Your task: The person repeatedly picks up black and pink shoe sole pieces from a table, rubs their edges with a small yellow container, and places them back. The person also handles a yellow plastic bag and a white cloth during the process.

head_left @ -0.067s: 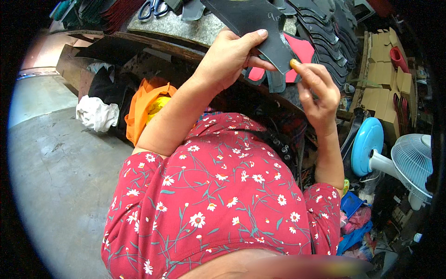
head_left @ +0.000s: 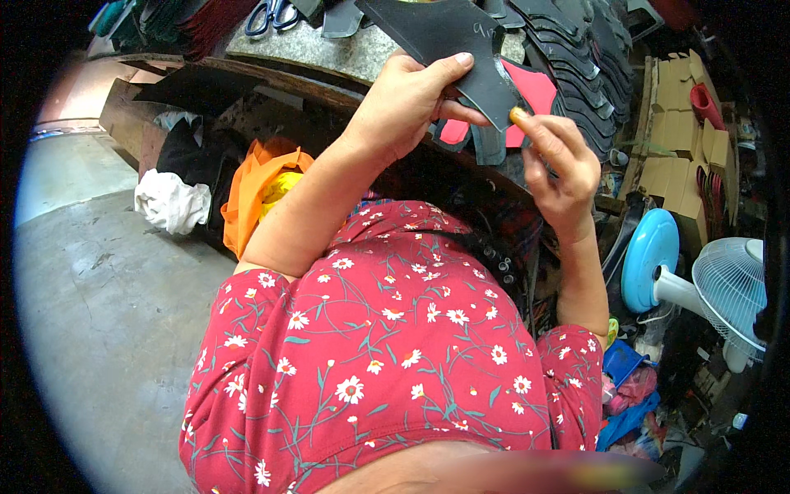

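Gripping: the left hand [head_left: 403, 103] is pinching a flat, matte black cut piece [head_left: 448, 45] between thumb and fingers, upper centre of the frame.
Pressing: the right hand [head_left: 559, 160] is closing its fingertips on a small yellowish object [head_left: 518, 115] at the piece's lower edge.
Lying: the piece's long axis is running from upper left down to lower right.
Showing behind: a smooth red piece [head_left: 539, 90] is peeking out.
Stacking: dark curved pieces [head_left: 580, 58] are overlapping on the speckled stone tabletop [head_left: 288, 41].
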A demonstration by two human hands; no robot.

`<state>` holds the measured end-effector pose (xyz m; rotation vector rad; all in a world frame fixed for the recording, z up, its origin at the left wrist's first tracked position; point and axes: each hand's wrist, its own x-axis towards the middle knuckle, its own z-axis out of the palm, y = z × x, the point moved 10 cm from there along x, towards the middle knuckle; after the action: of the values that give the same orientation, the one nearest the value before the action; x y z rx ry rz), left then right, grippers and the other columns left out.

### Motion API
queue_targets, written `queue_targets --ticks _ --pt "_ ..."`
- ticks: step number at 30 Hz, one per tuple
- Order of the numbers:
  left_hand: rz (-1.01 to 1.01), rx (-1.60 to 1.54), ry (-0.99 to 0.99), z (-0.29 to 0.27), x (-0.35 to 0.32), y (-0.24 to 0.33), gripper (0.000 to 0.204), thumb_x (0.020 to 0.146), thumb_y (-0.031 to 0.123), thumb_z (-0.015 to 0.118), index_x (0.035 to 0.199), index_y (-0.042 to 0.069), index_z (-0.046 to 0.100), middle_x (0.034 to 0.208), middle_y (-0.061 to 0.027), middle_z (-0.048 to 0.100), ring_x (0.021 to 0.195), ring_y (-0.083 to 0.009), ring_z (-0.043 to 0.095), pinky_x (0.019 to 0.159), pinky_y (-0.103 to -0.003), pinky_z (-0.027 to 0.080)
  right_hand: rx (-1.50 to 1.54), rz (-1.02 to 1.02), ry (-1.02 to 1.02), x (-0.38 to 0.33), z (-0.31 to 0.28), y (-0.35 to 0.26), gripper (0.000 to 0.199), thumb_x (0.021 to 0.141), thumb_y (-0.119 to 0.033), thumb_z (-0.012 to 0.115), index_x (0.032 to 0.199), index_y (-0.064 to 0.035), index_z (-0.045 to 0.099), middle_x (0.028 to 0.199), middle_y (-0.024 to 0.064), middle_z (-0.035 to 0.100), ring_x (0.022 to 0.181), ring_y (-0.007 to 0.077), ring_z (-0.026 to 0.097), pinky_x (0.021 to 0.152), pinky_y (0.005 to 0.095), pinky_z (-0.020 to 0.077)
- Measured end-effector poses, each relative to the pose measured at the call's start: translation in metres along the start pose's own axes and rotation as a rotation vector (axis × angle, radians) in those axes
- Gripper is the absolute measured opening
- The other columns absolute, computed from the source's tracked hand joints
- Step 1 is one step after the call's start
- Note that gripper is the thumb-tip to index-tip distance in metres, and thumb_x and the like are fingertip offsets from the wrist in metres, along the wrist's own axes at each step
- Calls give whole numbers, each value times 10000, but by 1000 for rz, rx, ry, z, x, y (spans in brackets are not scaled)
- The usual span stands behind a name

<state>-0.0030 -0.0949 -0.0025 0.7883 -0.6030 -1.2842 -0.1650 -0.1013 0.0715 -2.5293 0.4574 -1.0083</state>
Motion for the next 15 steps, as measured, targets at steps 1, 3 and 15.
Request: queue_targets --ticks 1,3,15 --pt "-12 0 12 -2 0 -2 299 965 127 602 1198 -57 569 1067 -144 679 874 -231 718 645 -311 650 -58 -45 -5 -1 3 -5 431 739 31 668 1149 -89 727 915 104 647 756 225 652 680 326 538" --pt "-13 -7 28 -6 1 -4 298 966 127 598 1195 -61 569 1074 -143 677 878 -228 717 649 -311 647 -118 -110 -15 -2 9 -12 453 715 9 695 1147 -123 732 901 87 643 719 240 646 653 348 542" --pt "-116 405 -145 -37 -17 17 500 909 142 704 1332 40 457 974 -66 680 707 -157 684 527 -286 584 95 170 51 -26 35 39 624 828 35 626 1422 -31 444 998 105 660 701 178 595 653 295 503"
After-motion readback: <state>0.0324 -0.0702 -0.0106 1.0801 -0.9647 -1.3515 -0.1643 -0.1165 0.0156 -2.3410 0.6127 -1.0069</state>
